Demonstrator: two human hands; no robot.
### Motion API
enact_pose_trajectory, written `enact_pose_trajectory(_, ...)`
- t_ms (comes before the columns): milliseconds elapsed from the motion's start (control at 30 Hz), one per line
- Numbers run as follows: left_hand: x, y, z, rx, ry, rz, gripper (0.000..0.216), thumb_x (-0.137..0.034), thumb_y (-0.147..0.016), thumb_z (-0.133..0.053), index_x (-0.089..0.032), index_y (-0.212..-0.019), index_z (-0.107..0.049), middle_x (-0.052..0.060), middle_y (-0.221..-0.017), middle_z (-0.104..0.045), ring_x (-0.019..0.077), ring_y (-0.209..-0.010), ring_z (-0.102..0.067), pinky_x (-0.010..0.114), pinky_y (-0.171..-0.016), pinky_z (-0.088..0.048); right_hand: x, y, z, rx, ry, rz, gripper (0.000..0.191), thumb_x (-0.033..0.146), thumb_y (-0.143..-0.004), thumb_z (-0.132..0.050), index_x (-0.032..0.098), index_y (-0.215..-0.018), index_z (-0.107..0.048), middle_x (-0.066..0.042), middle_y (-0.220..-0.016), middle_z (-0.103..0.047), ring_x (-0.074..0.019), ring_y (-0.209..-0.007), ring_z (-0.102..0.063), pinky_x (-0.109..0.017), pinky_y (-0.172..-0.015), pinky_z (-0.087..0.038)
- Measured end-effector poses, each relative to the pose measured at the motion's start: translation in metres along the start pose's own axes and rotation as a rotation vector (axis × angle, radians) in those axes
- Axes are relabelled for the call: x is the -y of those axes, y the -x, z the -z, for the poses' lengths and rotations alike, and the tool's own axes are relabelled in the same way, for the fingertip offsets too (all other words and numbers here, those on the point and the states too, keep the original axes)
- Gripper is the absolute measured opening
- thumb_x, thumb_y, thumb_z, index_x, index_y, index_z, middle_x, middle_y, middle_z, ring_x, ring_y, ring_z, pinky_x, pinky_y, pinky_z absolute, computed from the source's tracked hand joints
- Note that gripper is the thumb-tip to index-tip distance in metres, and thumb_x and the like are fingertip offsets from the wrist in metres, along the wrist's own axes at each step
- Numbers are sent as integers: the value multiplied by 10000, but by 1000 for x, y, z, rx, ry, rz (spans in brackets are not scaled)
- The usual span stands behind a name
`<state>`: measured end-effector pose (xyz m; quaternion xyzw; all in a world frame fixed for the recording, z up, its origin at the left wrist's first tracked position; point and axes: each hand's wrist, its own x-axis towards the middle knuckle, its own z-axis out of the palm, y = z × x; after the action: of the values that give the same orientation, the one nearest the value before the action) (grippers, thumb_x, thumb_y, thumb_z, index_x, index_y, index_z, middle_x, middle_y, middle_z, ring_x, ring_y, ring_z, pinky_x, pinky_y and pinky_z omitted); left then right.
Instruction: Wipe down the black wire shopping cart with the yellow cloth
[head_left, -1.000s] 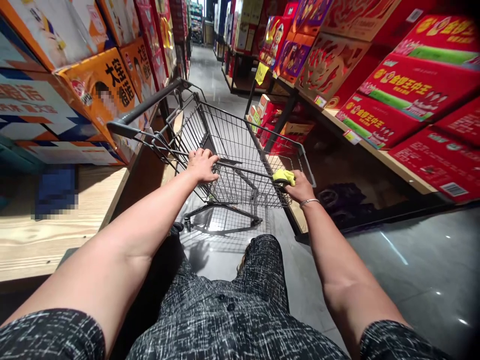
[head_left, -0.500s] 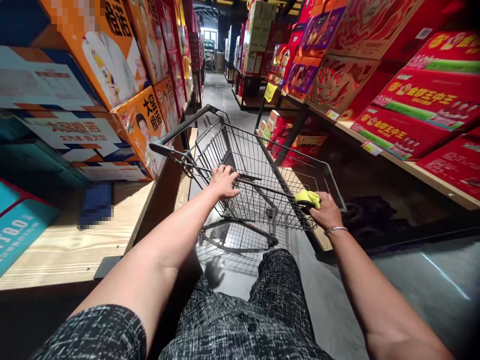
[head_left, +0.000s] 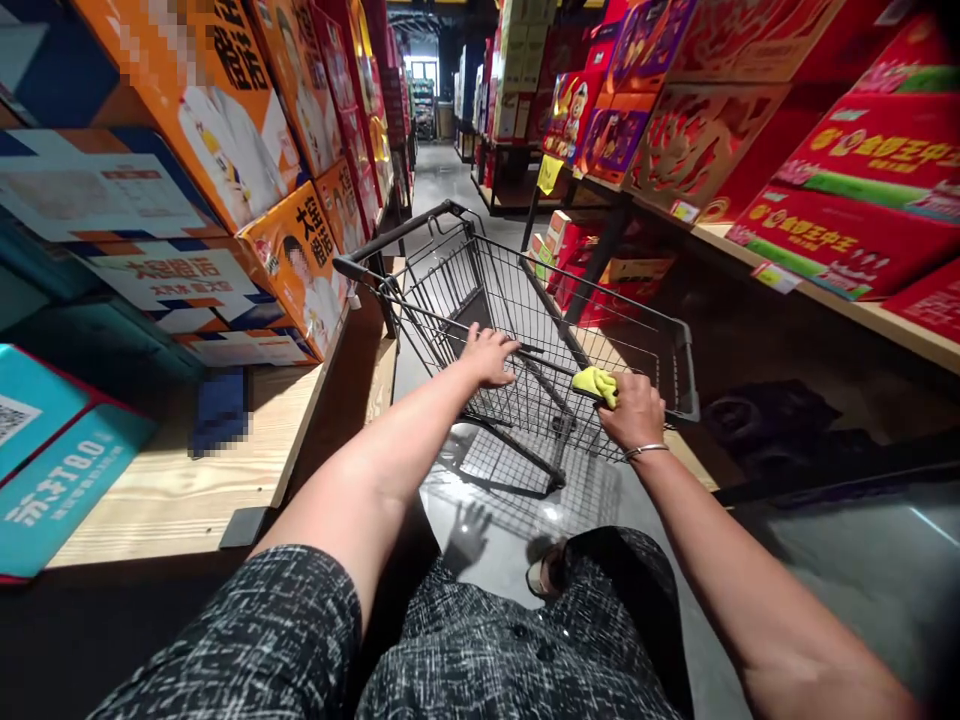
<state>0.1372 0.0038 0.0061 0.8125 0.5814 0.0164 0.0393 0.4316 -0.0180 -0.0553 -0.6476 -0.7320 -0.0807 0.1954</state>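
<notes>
A black wire shopping cart (head_left: 525, 300) stands in a shop aisle right in front of me, its basket holding nothing. My left hand (head_left: 489, 357) is closed over the near rim of the basket. My right hand (head_left: 634, 410) grips the same rim further right and holds a crumpled yellow cloth (head_left: 596, 384) against the wire. A thin bracelet sits on my right wrist. The cart's black push bar (head_left: 397, 236) is on the far left side, away from both hands.
Wooden shelves (head_left: 172, 490) on the left carry orange and blue boxes (head_left: 292, 270). Shelves on the right hold red gift boxes (head_left: 840, 220). The grey tiled aisle (head_left: 450, 180) runs ahead between them. More red boxes (head_left: 592, 270) lie low on the right.
The cart and both hands have shifted right and slightly away in the view as I step forward. My right hand with the yellow cloth has slid left along the rim, nearer the left hand.
</notes>
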Motion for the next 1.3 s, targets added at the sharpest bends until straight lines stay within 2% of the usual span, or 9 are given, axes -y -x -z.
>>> enact_pose_trajectory(167, -35, -19, -12, 27, 19, -94, 693, -479, -892, -627, -363, -1556, -464, 75, -1540, -510, 339, -1463, -380, 701, -1257, -1, 6, 2, -13, -93, 23, 99, 452, 239, -812, -617, 169, -1258, -609, -154, -1130, -577, -290, -972, -495, -416, -846, -409)
enact_pose_trajectory(367, -28, -30, -12, 37, 18, -58, 626, -358, -898, -614, -405, -1514, -515, 65, -1427, -550, 321, -1430, -408, 701, -1255, 19, 9, 0, -56, -285, 76, 627, 351, 194, -905, -599, 302, -1239, -623, -71, -1323, -621, -303, -1299, -387, -467, -1042, -294)
enact_pose_trajectory(533, -18, -32, -15, 21, 66, -81, 632, -268, -893, -594, -417, -1503, -524, 34, -1398, -552, 285, -1402, -427, 671, -1270, 41, 1, 15, -103, -7, 188, 945, 251, 151, -976, -501, 289, -1077, -685, -18, -1250, -670, -239, -1217, -464, -395, -971, -322)
enact_pose_trajectory(633, -17, -34, -20, -16, 94, -83, 587, -297, -908, -598, -419, -1481, -547, 27, -1368, -564, 280, -1390, -433, 663, -1271, 66, -1, 22, -122, 130, 205, 965, 263, 134, -978, -488, 267, -1034, -708, -35, -1231, -681, -233, -1201, -495, -375, -960, -346)
enact_pose_trajectory(733, -17, -37, -23, -35, 115, -57, 546, -320, -912, -610, -418, -1448, -575, 20, -1342, -577, 276, -1386, -436, 661, -1270, 85, 7, 16, -122, 184, 190, 973, 240, 151, -986, -500, 243, -984, -721, -64, -1190, -690, -235, -1174, -511, -368, -930, -370)
enact_pose_trajectory(867, -15, -39, -25, -44, 153, -28, 441, -419, -956, -577, -407, -1394, -623, 22, -1315, -592, 281, -1382, -441, 676, -1262, 92, 11, 1, -88, 218, 143, 979, 222, 158, -975, -519, 254, -981, -720, -59, -1173, -697, -223, -1059, -530, -366, -854, -387)
enact_pose_trajectory(1067, 0, -36, -25, -55, 215, -16, 372, -546, -1020, -478, -412, -1304, -677, 8, -1256, -626, 274, -1413, -408, 662, -1251, 139, -28, 19, -34, 73, 51, 764, 382, 151, -921, -530, 305, -1234, -689, -68, -1380, -666, -286, -1239, -491, -446, -934, -399)
enact_pose_trajectory(1200, 10, -29, -22, -65, 219, 1, 384, -540, -1043, -433, -367, -1244, -711, 17, -1211, -637, 268, -1409, -417, 654, -1256, 132, -46, 57, -49, 44, 50, 735, 420, 141, -902, -529, 327, -1245, -684, -52, -1330, -695, -274, -1219, -512, -438, -922, -414)
enact_pose_trajectory(1300, 12, -25, -20, -77, 205, 36, 387, -544, -1043, -440, -332, -1214, -716, 27, -1241, -629, 263, -1424, -409, 646, -1267, 109, -36, 78, -77, 63, 52, 772, 390, 126, -911, -511, 337, -1182, -697, -39, -1292, -701, -258, -1146, -543, -423, -855, -449)
